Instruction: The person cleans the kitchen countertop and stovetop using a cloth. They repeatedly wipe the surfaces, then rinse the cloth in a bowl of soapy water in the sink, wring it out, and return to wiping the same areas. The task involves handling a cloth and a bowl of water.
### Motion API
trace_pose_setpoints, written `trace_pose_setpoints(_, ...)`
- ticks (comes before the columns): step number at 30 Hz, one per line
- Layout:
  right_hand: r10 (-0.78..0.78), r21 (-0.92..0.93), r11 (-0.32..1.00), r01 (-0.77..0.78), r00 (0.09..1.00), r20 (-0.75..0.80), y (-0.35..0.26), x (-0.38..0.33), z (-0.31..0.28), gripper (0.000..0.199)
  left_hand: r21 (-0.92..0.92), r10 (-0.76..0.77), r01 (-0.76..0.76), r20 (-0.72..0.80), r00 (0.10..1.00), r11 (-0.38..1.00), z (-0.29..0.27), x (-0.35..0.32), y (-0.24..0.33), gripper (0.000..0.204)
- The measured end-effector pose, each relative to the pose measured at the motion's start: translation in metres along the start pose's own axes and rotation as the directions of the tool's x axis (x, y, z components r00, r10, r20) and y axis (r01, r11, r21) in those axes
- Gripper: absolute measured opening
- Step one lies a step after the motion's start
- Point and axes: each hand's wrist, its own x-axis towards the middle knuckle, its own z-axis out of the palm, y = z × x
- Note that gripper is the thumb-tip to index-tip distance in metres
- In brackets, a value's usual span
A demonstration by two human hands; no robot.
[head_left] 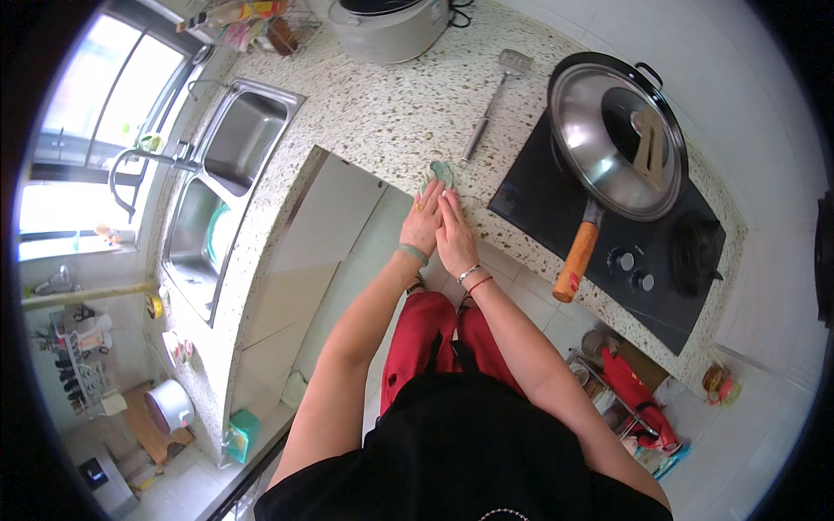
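My left hand (420,226) and my right hand (453,233) are side by side at the front edge of the speckled counter, almost touching each other. Their fingers are stretched out, pointing away from me. A pale green cloth (440,171) lies crumpled at the left fingertips, which rest against it; the right fingertips are close beside. Whether any cloth is tucked under the palms is hidden. Farther back on the counter is a metal spatula (488,108) with a slotted head.
To the right, a lidded wok (580,104) with a wooden handle stands on the black stove (647,278); a slotted wooden turner (648,152) lies across its lid. A double steel sink (252,130) is at the left. A pale round cooker (391,35) stands at the back.
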Motion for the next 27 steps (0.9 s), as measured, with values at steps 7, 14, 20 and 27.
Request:
trace_pose_setpoints(7, -0.003, 0.026, 1.000, 0.003, 1.000, 0.020, -0.018, 0.059, 0.045, 0.049, 0.065, -0.027, 0.028, -0.012, 1.000, 0.997, -0.014, 0.018, -0.069, 0.050)
trace_pose_setpoints(14, 0.183, 0.032, 0.981, -0.193, 0.962, 0.200, -0.080, 0.140, 0.101, 0.056, 0.334, -0.136, 0.131, -0.007, 0.991, 0.933, -0.030, 0.032, -0.157, 0.056)
trace_pose_setpoints(20, -0.005, -0.013, 1.000, 0.007, 0.989, 0.151, -0.112, 0.205, 0.198, 0.056, 0.333, -0.259, 0.277, -0.097, 0.961, 0.901, -0.032, 0.039, -0.274, 0.055)
trace_pose_setpoints(27, -0.147, -0.106, 0.980, 0.167, 0.973, 0.175, -0.144, 0.231, 0.260, 0.050, 0.198, -0.296, 0.325, -0.164, 0.941, 0.925, -0.064, 0.016, -0.338, 0.056)
